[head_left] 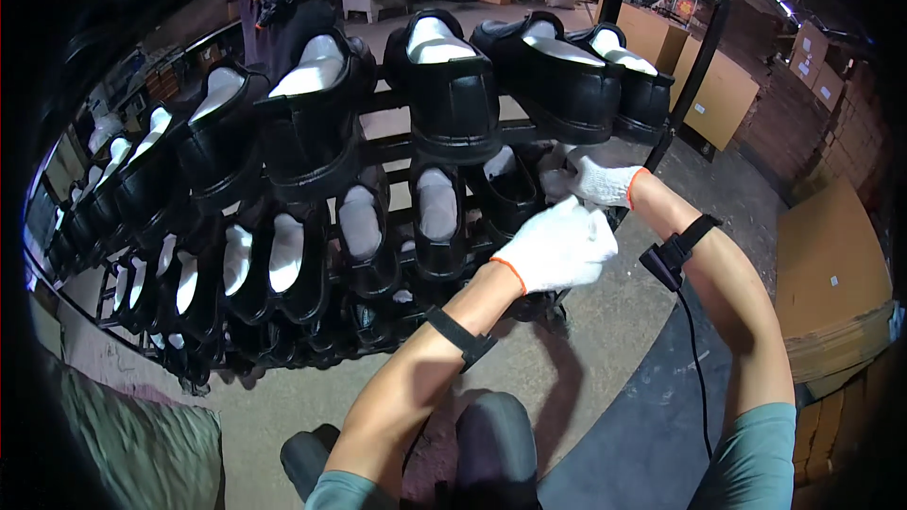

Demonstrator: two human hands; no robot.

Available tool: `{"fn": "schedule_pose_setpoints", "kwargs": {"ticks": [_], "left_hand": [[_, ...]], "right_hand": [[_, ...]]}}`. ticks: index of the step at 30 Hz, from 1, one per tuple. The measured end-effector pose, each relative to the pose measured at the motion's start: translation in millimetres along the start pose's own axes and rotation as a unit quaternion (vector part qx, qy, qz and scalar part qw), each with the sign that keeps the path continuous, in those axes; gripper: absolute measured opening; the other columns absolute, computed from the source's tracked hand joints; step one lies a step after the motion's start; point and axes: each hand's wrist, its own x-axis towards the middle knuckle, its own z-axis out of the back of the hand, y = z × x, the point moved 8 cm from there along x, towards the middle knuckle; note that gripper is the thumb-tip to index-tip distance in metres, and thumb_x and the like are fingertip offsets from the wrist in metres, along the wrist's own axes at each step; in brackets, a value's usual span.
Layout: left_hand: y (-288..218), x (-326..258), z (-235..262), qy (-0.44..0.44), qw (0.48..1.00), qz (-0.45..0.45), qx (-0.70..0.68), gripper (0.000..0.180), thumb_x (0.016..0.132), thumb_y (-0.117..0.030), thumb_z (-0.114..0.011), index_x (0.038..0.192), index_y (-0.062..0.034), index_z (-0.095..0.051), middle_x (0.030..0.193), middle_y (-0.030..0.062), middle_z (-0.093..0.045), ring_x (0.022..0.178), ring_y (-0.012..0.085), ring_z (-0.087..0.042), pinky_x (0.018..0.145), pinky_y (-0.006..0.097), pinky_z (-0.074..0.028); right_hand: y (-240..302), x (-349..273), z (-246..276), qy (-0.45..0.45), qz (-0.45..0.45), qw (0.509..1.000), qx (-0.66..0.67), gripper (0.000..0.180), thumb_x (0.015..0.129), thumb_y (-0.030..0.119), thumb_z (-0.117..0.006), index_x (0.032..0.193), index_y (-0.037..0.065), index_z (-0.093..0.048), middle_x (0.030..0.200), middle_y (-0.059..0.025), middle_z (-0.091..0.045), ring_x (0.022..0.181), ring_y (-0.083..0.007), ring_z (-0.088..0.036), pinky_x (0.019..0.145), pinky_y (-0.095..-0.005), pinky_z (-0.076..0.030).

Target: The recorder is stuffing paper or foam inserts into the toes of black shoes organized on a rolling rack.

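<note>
Reaching toward the right end of a black metal shoe rack, both hands wear white knit gloves with orange cuffs. Left hand: fingers curled inward into a loose fist, held in front of the rack's second tier; whether anything sits inside the curl cannot be told. Right hand: just behind and above the left, nearly touching it, fingers bent against the rack close to a black shoe with a white insert; an actual grasp on the shoe cannot be confirmed. Each forearm carries a black strap; the right one bears a small black device with a cable hanging down.

Rack contents: rows of black shoes, each stuffed with a white insert, toes tilted toward the camera. Top tier holds the larger-looking pairs; lower tiers recede to the left.

Packages: tan cardboard sheets lean behind the rack's right post, one showing a small pale rectangular label. A stack of flat cardboard lies at far right, a small white sticker on its top face. More brown cartons stand along the right wall, upper corner.

Another person stands behind the rack, upper left, arms folded.
</note>
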Motion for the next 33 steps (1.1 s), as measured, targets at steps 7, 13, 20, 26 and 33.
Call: {"fn": "schedule_pose_setpoints", "kwargs": {"ticks": [7,13,20,26,33], "left_hand": [[4.3,5.2,11.8,-0.009,0.991,0.105,-0.087,0.014,0.086,-0.018,-0.064,0.079,-0.0079,-0.07,0.083,0.0155,-0.068,0.077,0.0326,-0.068,0.073,0.044,-0.055],[-2.9,22.3,-2.3,0.127,0.986,0.095,-0.058,0.016,0.085,-0.02,-0.064,0.08,-0.0081,-0.074,0.082,0.0176,-0.072,0.08,0.0322,-0.074,0.072,0.046,-0.058],[-7.8,15.3,67.6,-0.093,0.979,0.126,0.129,0.017,0.089,-0.02,-0.064,0.094,-0.0064,-0.073,0.088,0.0163,-0.074,0.086,0.0334,-0.074,0.078,0.042,-0.057],[41.3,-50.9,-2.9,-0.24,0.576,0.392,-0.676,0.048,0.114,-0.051,-0.057,0.138,-0.0093,-0.061,0.115,-0.0015,-0.068,0.101,0.0078,-0.064,0.08,0.027,-0.055],[53.0,-67.7,17.1,-0.071,0.86,0.44,-0.249,0.07,0.11,-0.045,-0.056,0.157,0.0046,-0.043,0.083,0.0227,-0.074,0.078,0.0355,-0.076,0.072,0.047,-0.06]], "right_hand": [[-51.7,13.3,-36.9,0.053,0.017,0.982,0.18,0.035,0.103,0.022,-0.065,0.133,0.005,-0.071,0.117,-0.0127,-0.075,0.106,-0.0275,-0.069,0.101,-0.041,-0.055],[-19.6,-22.6,-9.3,0.07,0.015,0.996,-0.061,0.03,0.096,0.017,-0.067,0.122,0.004,-0.074,0.124,-0.0186,-0.076,0.109,-0.0369,-0.072,0.096,-0.0425,-0.056],[-34.7,-52.4,34.8,-0.132,0.062,0.958,0.247,0.03,0.095,0.02,-0.073,0.117,0.002,-0.082,0.113,-0.0144,-0.081,0.101,-0.0213,-0.074,0.089,-0.036,-0.058],[50.5,-105.3,9.6,-0.179,0.126,0.951,0.217,0.084,0.096,0.031,-0.079,0.166,0.001,-0.042,0.146,-0.0174,-0.066,0.116,-0.0167,-0.067,0.091,-0.0325,-0.058],[-8.2,-76.9,-5.9,-0.141,-0.133,0.807,0.558,0.049,0.104,0.027,-0.068,0.144,0.0,-0.064,0.118,-0.0067,-0.074,0.098,-0.0108,-0.067,0.077,-0.0268,-0.056]]}}
